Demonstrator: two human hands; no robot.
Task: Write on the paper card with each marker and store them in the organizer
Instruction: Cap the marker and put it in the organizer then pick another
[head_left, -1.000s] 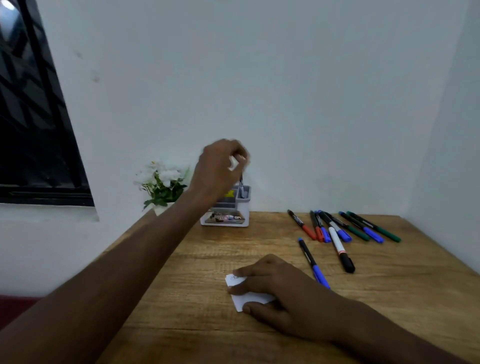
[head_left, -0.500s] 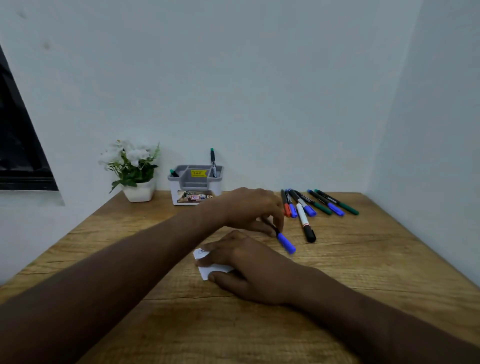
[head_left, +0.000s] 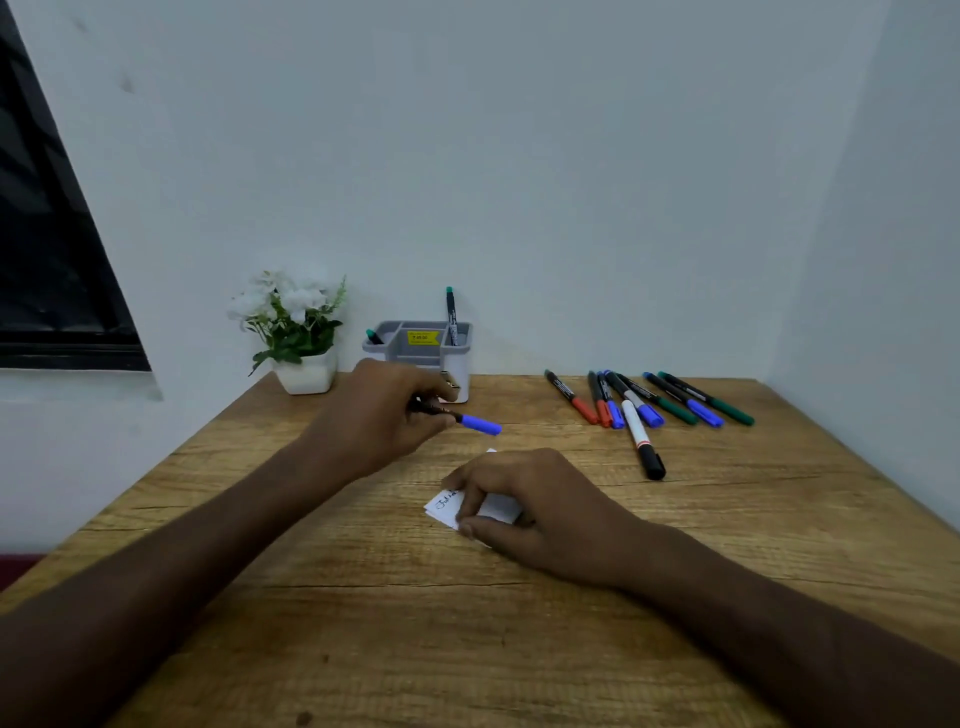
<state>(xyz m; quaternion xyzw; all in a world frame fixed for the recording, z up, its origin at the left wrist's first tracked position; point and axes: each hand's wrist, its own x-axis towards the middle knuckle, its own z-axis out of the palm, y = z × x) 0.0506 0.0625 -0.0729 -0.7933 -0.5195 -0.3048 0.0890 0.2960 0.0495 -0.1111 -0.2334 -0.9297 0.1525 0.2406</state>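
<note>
Two hands at work: left hand (head_left: 387, 415) grips blue marker (head_left: 467, 420), just beyond right hand (head_left: 524, 506). Right hand's fingers press card (head_left: 447, 505) flat.

We are covering most of the paper card (head_left: 447, 506) with our right hand (head_left: 524, 512), and its writing is too small to read. Our left hand (head_left: 384, 413) is hiding the blue-capped marker (head_left: 480, 423) barrel. It is also blocking the organizer (head_left: 415, 340) front, whose yellow label is illegible.
</note>
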